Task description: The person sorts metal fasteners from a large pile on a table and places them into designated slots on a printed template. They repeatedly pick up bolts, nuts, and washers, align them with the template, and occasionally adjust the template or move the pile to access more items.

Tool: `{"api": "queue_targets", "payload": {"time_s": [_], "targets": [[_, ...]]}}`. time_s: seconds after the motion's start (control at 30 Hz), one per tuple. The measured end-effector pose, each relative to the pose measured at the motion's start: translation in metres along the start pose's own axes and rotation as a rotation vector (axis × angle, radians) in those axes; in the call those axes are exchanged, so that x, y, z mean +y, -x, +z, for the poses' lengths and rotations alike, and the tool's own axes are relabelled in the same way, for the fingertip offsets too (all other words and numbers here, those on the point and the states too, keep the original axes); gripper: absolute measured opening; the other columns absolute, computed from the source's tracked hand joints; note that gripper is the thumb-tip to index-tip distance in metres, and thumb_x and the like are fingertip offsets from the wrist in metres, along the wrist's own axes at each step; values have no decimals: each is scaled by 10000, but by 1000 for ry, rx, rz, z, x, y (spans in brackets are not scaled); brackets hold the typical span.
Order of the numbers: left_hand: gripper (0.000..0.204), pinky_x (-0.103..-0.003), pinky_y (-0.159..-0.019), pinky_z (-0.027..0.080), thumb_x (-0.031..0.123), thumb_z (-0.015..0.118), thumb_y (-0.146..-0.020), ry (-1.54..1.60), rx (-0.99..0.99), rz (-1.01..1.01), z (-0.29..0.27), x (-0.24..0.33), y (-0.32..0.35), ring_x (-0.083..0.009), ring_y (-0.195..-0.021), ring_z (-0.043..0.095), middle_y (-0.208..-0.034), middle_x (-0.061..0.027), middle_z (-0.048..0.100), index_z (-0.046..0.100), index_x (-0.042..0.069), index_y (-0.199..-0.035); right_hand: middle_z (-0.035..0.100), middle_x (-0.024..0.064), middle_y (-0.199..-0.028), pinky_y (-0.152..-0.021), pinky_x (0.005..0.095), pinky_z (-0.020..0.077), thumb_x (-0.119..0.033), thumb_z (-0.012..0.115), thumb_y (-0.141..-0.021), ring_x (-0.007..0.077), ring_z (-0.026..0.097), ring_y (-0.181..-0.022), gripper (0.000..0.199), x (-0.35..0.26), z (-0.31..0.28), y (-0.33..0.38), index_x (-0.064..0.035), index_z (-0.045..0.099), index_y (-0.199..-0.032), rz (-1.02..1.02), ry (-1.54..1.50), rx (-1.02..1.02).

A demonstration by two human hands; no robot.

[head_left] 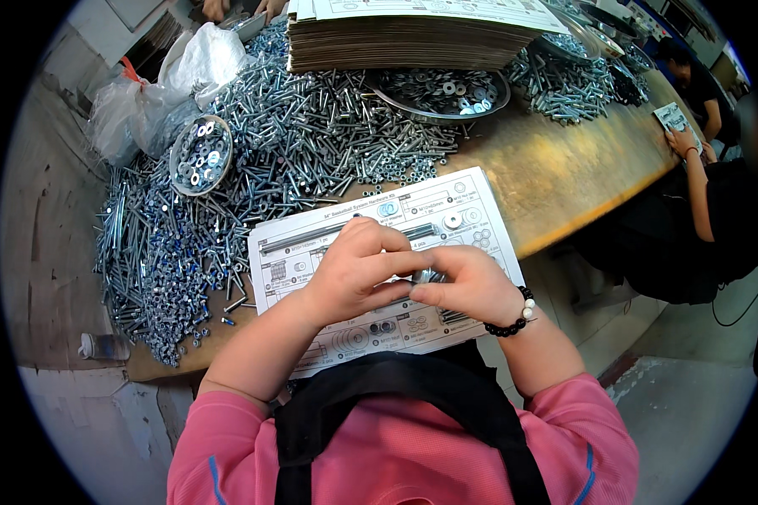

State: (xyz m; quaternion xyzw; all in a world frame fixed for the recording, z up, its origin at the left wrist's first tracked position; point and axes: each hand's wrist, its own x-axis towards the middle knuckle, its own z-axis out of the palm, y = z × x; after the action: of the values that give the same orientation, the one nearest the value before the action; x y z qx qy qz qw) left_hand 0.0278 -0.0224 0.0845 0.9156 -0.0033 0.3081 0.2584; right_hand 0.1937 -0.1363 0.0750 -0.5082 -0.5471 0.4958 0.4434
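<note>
Above a printed hardware card (280, 293), my left hand (364, 268) and my right hand (470, 284) meet at the fingertips. Between them show a few small shiny metal fittings (429, 276), mostly covered by the fingers, so their exact kind is unclear. My right fingers and thumb close around these pieces. The left thumb and forefinger pinch at their left side. On the card, long bolts (417, 232) lie along the upper part and washers (453, 220) sit near the top right. My hands hide the card's middle.
A large heap of bolts (312, 135) covers the table's left and back. A bowl of washers (202, 156) stands in it; another metal bowl (438, 105) sits behind. A tall stack of cards (396, 46) is at the back. At right, another person's hand (682, 141) holds a card.
</note>
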Motion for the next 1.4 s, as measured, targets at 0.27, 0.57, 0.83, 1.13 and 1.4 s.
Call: {"api": "queue_targets", "payload": {"time_s": [0.27, 0.57, 0.83, 1.13, 1.4], "targets": [[395, -314, -723, 429, 46, 719, -602, 232, 66, -126, 2, 4, 5, -194, -828, 529, -887, -14, 559, 637, 100, -984, 610, 38, -832, -666, 243, 449, -217, 663, -797, 88, 545, -735, 342, -9, 2, 1, -6, 591, -1056, -12, -93, -41], [349, -278, -750, 474, 51, 698, -680, 186, 12, -478, 25, -20, -47, -161, -837, 600, -918, -83, 603, 608, 27, -1017, 630, 66, -1035, -805, 272, 454, -208, 613, -816, 128, 580, -924, 338, 16, 15, 11, -49, 582, -1113, 157, -155, -248], [252, -377, -764, 398, 196, 648, -685, -303, -310, -407, 100, -52, -69, -240, -825, 578, -862, -49, 618, 644, 104, -919, 617, 117, -1069, -866, 308, 425, -305, 614, -808, 219, 575, -1003, 404, 29, 22, 19, -56, 572, -1123, 7, -90, -343], [317, -384, -790, 408, 194, 650, -678, -317, -232, -396, 89, -52, -60, -243, -872, 576, -901, -85, 612, 633, 72, -969, 580, 32, -849, -669, 224, 446, -113, 590, -814, 102, 551, -752, 285, 15, 12, 22, -23, 565, -1083, 342, -310, -302], [264, -288, -662, 462, 32, 625, -735, -171, 169, -794, -10, -55, 42, -196, -736, 563, -856, -96, 571, 583, 22, -996, 483, 55, -681, -468, 216, 332, -141, 467, -913, 103, 413, -526, 150, 47, -22, 63, -21, 501, -996, 199, -1046, 210]]}}
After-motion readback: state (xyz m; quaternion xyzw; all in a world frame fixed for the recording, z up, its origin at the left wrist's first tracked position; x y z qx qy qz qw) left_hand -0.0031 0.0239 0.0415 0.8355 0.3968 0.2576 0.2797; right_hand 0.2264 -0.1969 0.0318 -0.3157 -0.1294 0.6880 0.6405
